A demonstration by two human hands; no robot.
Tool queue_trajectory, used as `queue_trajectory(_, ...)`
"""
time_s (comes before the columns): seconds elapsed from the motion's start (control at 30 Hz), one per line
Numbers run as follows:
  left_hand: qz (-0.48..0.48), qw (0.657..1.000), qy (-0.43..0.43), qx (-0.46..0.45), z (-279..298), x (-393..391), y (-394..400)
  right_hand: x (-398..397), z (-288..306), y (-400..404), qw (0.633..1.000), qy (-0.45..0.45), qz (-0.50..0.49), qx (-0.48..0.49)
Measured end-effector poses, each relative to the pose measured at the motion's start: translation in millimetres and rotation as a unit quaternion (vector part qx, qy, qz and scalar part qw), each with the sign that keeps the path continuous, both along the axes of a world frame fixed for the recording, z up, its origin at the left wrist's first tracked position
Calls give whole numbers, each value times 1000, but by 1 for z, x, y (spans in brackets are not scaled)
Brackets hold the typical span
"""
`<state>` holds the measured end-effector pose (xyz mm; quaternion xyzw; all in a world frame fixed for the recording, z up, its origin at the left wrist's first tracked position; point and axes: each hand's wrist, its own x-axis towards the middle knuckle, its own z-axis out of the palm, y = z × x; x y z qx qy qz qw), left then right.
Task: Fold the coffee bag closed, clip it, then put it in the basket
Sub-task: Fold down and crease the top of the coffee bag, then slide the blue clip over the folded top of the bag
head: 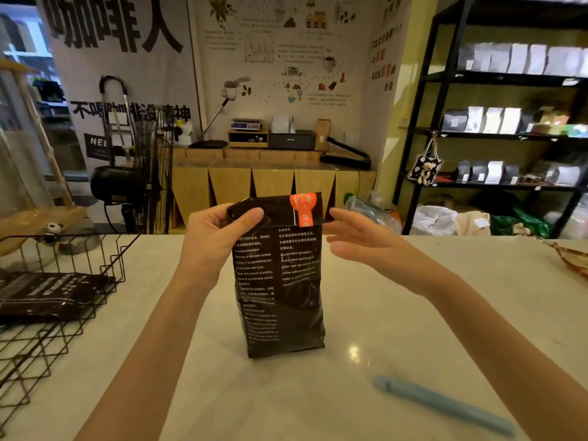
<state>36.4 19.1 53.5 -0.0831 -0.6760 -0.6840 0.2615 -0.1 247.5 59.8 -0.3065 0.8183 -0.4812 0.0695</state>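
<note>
- The dark coffee bag (280, 291) stands upright on the white counter (397, 313), top folded over, an orange label (304, 209) on the fold.
- The left hand (219, 230) pinches the fold's left end, fingers curled.
- The right hand (359, 240) hovers just beside the right edge, fingers straight.
- A blue clip (445, 405) lies nearer, to the right.
- A wire basket (63, 265) at left holds another dark bag (47, 294).

2 bare forearms, no sleeves in view — left hand (219, 227), right hand (366, 246) ungloved, no rings or watch.

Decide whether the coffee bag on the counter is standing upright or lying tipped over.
Upright. The coffee bag stands on its flat base on the counter, its folded top uppermost, pinched by the left hand.
</note>
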Motion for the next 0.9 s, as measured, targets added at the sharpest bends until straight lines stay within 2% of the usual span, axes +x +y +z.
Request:
queue_trajectory(0.07, -2, 1000, -1, 11, -1, -2, 0, 4, -15, 29, 986, -10, -12, 165)
queue_trajectory(0.17, 1, 1000, -4, 25, -3, -6, 5, 12, -47, 59, 901, -65, 19, 428)
queue_trajectory(0.23, 2, 999, -5, 35, -3, -9, 8, 17, -63, 66, 870, -107, 17, 482)
queue_trajectory(0.47, -1, 999, -15, 50, -6, -13, 7, 20, -70, 64, 892, -131, 34, 432)
queue_trajectory(0.63, -7, 999, -8, 48, -7, -10, 7, 16, -64, 61, 923, -83, 16, 375)
queue_trajectory(0.83, -13, 999, -15, 48, -8, -7, 6, 11, -15, 68, 985, -7, -34, 169)
queue_trajectory(0.9, -16, 999, -15, 48, -8, -7, 7, 11, 5, 68, 997, 28, -44, 60)
